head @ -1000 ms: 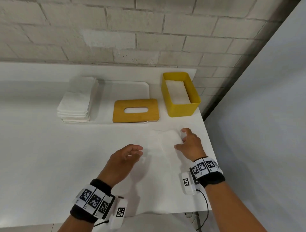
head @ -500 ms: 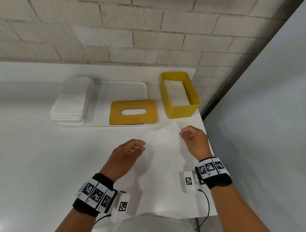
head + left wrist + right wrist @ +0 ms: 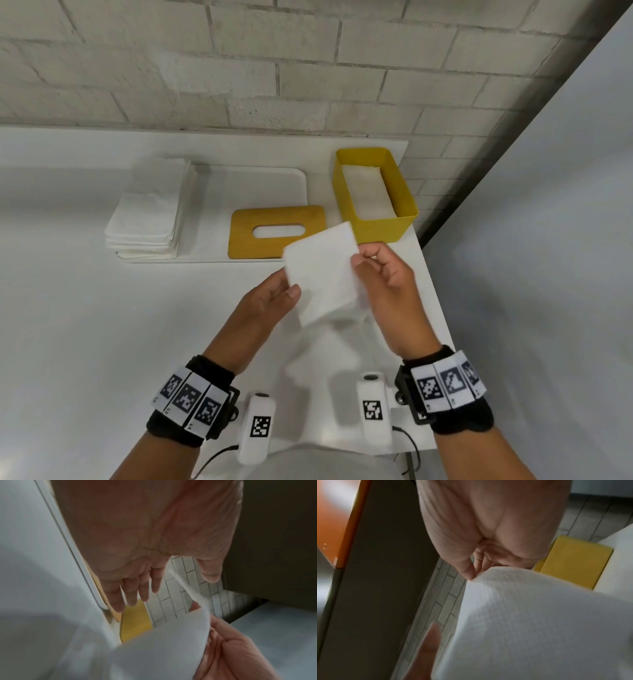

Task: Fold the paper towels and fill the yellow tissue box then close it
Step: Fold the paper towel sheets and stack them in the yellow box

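A white paper towel (image 3: 322, 274) hangs above the table, tilted, between my two hands. My left hand (image 3: 286, 296) holds its left edge, thumb on top and fingers (image 3: 142, 588) straight behind it. My right hand (image 3: 364, 265) pinches the right edge with thumb and curled fingers (image 3: 481, 559). The towel (image 3: 530, 615) fills much of the right wrist view. The yellow tissue box (image 3: 383, 228) stands open just beyond the hands, with folded white towels inside. Its wooden lid (image 3: 246, 246) with an oval slot lies flat to the left of the box.
A stack of paper towels (image 3: 147, 212) sits on the left end of a white tray (image 3: 257, 185); the lid lies on the tray's right part. The table's right edge (image 3: 438, 301) runs close beside my right hand. A brick wall rises behind, a grey panel at right.
The towel lay flat on the table before; both hands have taken its edges and lifted it up toward the box.
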The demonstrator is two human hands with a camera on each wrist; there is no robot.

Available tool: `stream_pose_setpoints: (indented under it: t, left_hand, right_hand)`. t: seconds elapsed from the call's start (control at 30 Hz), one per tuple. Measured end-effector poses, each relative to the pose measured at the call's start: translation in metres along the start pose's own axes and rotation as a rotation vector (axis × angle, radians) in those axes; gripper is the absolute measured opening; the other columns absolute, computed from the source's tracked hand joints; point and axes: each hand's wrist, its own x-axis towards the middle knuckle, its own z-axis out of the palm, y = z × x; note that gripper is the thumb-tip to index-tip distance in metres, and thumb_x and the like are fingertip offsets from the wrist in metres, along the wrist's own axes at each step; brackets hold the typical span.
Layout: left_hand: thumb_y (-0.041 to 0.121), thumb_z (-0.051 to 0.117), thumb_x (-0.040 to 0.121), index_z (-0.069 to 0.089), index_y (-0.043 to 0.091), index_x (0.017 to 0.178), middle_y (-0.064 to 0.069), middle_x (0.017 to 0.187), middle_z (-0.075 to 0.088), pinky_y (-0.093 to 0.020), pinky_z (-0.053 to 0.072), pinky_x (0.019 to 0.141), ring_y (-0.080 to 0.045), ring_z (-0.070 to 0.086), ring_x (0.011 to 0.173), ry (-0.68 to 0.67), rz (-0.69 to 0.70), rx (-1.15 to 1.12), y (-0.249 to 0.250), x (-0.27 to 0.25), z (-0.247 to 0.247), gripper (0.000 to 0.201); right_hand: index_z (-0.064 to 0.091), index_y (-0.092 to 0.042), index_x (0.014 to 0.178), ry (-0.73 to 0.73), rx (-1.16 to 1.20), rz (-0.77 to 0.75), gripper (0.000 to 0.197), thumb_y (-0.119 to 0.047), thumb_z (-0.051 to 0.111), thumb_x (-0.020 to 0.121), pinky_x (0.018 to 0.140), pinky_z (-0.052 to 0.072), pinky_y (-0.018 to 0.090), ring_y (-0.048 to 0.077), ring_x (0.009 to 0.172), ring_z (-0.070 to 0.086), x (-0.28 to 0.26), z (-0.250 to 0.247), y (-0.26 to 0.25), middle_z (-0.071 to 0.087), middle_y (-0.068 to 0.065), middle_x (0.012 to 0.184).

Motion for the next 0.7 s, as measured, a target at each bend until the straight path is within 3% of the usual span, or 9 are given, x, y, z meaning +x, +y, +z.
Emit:
stream_pose_setpoints:
  t: [0.13,0.2,0.27,0.3,0.4,0.47,0.57,0.7]
  left_hand:
    - [0.037,0.067,0.096,0.077,0.019,0.117,-0.008,0.124,0.074,-0.050,0.044,0.112,-0.026,0.068,0.119,0.088,-0.090,-0.254,0.001,-0.007,0.005,0.029]
    - [0.030,0.064,0.095,0.079,0.017,0.110,-0.013,0.119,0.075,-0.048,0.048,0.107,-0.028,0.071,0.112,0.190,-0.099,-0.310,-0.003,-0.007,0.005,0.025]
    - [0.028,0.062,0.098,0.078,0.015,0.107,-0.015,0.114,0.076,-0.047,0.052,0.099,-0.027,0.074,0.101,0.314,-0.132,-0.324,-0.011,-0.006,-0.001,0.023]
    - [0.028,0.063,0.099,0.077,0.014,0.107,-0.017,0.112,0.076,-0.049,0.053,0.098,-0.028,0.074,0.098,0.355,-0.157,-0.318,-0.014,-0.005,-0.005,0.021]
    - [0.037,0.067,0.094,0.074,0.015,0.113,-0.013,0.109,0.077,-0.055,0.051,0.100,-0.034,0.071,0.106,0.399,-0.211,-0.263,-0.025,-0.004,-0.018,0.030]
    - [0.035,0.063,0.099,0.074,0.013,0.114,-0.012,0.106,0.078,-0.056,0.051,0.100,-0.036,0.071,0.107,0.394,-0.222,-0.197,-0.028,-0.004,-0.023,0.028]
    - [0.033,0.060,0.101,0.074,0.013,0.113,-0.010,0.104,0.078,-0.055,0.054,0.101,-0.032,0.072,0.104,0.385,-0.232,-0.130,-0.030,-0.006,-0.026,0.027]
    - [0.033,0.060,0.101,0.075,0.014,0.110,-0.010,0.103,0.078,-0.055,0.054,0.101,-0.032,0.072,0.104,0.382,-0.260,-0.120,-0.029,-0.007,-0.027,0.026]
  right_hand:
    - [0.062,-0.011,0.100,-0.087,-0.076,0.077,0.008,-0.016,0.057,0.103,0.050,0.032,0.020,0.007,0.052,0.034,-0.012,0.021,0.015,0.044,-0.010,0.058]
    - [0.065,-0.018,0.098,-0.115,-0.165,0.175,0.007,-0.020,0.059,0.101,0.051,0.039,0.024,0.010,0.052,0.043,-0.010,0.018,0.029,0.051,-0.009,0.059]
    - [0.066,-0.027,0.097,-0.076,-0.318,0.275,0.004,-0.028,0.062,0.097,0.064,0.055,0.035,0.015,0.067,0.063,-0.004,0.009,0.047,0.068,-0.005,0.076]
    - [0.064,-0.028,0.102,-0.040,-0.464,0.291,0.008,-0.032,0.064,0.095,0.075,0.057,0.037,0.017,0.080,0.067,0.001,0.002,0.058,0.070,-0.005,0.089]
    - [0.050,-0.023,0.130,-0.038,-0.825,0.341,0.047,-0.034,0.071,0.089,0.092,0.048,0.033,0.022,0.113,0.055,0.009,-0.007,0.083,0.054,0.002,0.123]
    - [0.045,-0.021,0.138,-0.036,-0.880,0.349,0.059,-0.031,0.073,0.087,0.096,0.046,0.035,0.025,0.123,0.048,0.011,-0.003,0.092,0.047,0.006,0.131]
    - [0.046,-0.021,0.135,-0.051,-0.944,0.328,0.055,-0.028,0.072,0.087,0.096,0.050,0.039,0.026,0.118,0.055,0.013,0.000,0.101,0.055,0.006,0.124]
    - [0.049,-0.025,0.126,-0.074,-0.895,0.417,0.047,-0.027,0.072,0.086,0.087,0.053,0.035,0.022,0.099,0.065,0.019,-0.002,0.098,0.067,-0.002,0.095]
